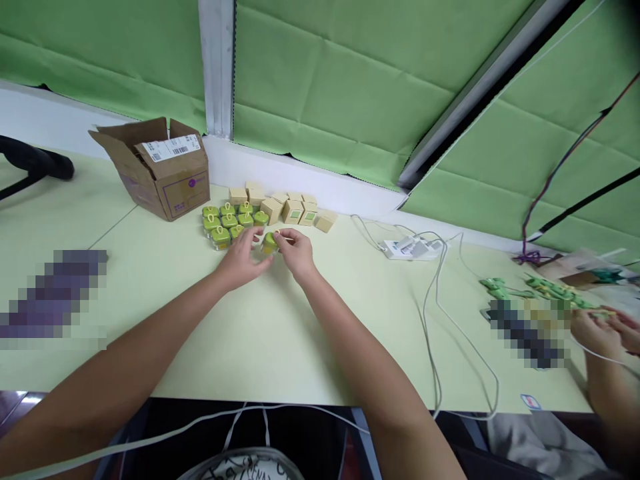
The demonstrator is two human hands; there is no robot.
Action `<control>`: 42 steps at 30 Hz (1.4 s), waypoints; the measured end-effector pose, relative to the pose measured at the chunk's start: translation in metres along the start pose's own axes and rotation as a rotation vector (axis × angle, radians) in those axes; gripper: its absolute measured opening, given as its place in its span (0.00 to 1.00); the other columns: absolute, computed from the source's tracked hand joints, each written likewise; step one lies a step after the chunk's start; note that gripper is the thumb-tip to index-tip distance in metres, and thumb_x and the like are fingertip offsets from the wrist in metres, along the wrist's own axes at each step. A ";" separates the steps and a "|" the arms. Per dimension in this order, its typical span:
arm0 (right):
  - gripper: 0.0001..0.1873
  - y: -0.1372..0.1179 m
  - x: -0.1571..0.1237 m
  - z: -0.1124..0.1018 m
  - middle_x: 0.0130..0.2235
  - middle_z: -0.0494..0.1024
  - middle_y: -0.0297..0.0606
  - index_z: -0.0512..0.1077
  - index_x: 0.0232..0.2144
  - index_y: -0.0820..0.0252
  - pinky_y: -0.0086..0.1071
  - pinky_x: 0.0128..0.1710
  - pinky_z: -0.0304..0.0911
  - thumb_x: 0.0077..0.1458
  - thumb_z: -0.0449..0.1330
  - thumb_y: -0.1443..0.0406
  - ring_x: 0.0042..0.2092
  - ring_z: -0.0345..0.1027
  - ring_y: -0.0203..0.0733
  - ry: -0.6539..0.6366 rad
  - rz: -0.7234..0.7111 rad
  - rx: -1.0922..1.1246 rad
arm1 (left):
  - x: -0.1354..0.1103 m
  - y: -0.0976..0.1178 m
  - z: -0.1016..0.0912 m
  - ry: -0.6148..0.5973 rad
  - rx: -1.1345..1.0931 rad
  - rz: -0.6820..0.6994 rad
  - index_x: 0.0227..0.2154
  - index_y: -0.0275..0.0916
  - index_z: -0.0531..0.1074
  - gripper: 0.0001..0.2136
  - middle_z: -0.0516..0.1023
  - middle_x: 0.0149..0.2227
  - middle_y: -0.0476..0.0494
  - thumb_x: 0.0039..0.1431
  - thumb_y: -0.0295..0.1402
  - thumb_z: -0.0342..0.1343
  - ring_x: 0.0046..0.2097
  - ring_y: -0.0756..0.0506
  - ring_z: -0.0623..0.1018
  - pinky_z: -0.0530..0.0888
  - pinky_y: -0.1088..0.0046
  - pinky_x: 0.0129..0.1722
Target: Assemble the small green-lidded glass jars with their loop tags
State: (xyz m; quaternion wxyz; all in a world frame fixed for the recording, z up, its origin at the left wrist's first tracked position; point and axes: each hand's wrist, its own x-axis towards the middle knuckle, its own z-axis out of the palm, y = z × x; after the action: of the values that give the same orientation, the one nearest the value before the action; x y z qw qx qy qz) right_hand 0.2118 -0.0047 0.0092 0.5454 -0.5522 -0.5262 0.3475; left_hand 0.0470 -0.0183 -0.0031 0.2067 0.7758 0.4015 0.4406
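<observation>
My right hand (pixel 299 255) pinches the yellow loop of a small clear container with a green lid (pixel 270 243), at the front right of a cluster of the same kind. My left hand (pixel 243 259) is beside it on the left, fingers apart and curved, holding nothing that I can see. Just behind my left hand stand several matching green-lidded containers (pixel 220 237) in close rows, each with a loop on top. Part of the nearest ones is covered by my left fingers. Several small tan cardboard boxes (pixel 293 211) stand behind and to the right of the containers.
An open cardboard box (pixel 185 193) stands at the back left. On the right, a white power strip (pixel 413 248) trails cables (pixel 425 320) across the table. Farther right, a co-worker's hands (pixel 600 333) are near green items (pixel 555 290). Two blurred objects lie at either side.
</observation>
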 end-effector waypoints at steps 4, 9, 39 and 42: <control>0.14 0.000 -0.034 -0.011 0.36 0.81 0.35 0.77 0.33 0.57 0.32 0.36 0.70 0.51 0.65 0.54 0.37 0.75 0.40 0.003 0.034 0.046 | -0.004 0.010 0.005 -0.187 -0.021 -0.063 0.54 0.42 0.67 0.26 0.76 0.51 0.40 0.55 0.45 0.63 0.47 0.40 0.77 0.73 0.64 0.45; 0.16 0.009 -0.051 -0.017 0.35 0.79 0.35 0.76 0.33 0.57 0.32 0.36 0.69 0.50 0.65 0.52 0.36 0.73 0.39 0.060 0.049 0.104 | -0.007 0.014 0.008 -0.257 0.059 -0.061 0.50 0.45 0.71 0.20 0.80 0.43 0.44 0.57 0.44 0.61 0.42 0.41 0.78 0.71 0.66 0.39; 0.12 0.010 -0.061 -0.017 0.36 0.81 0.35 0.69 0.37 0.55 0.33 0.34 0.75 0.52 0.66 0.60 0.40 0.79 0.44 -0.018 0.353 0.688 | -0.011 0.034 0.007 -0.065 0.066 0.056 0.49 0.42 0.68 0.21 0.74 0.49 0.43 0.54 0.40 0.65 0.48 0.43 0.75 0.73 0.67 0.44; 0.12 0.008 -0.061 -0.018 0.35 0.82 0.36 0.69 0.37 0.55 0.31 0.32 0.75 0.51 0.66 0.62 0.42 0.80 0.45 -0.056 0.358 0.734 | -0.011 0.032 0.008 -0.039 0.059 0.076 0.48 0.42 0.68 0.19 0.75 0.49 0.43 0.55 0.38 0.64 0.49 0.43 0.75 0.74 0.67 0.45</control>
State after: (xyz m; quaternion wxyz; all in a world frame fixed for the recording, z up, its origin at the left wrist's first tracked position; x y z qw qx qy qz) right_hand 0.2179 -0.0661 -0.0076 0.6227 -0.3940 -0.2773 0.6165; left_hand 0.0649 -0.0456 0.0084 0.1745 0.8046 0.3807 0.4209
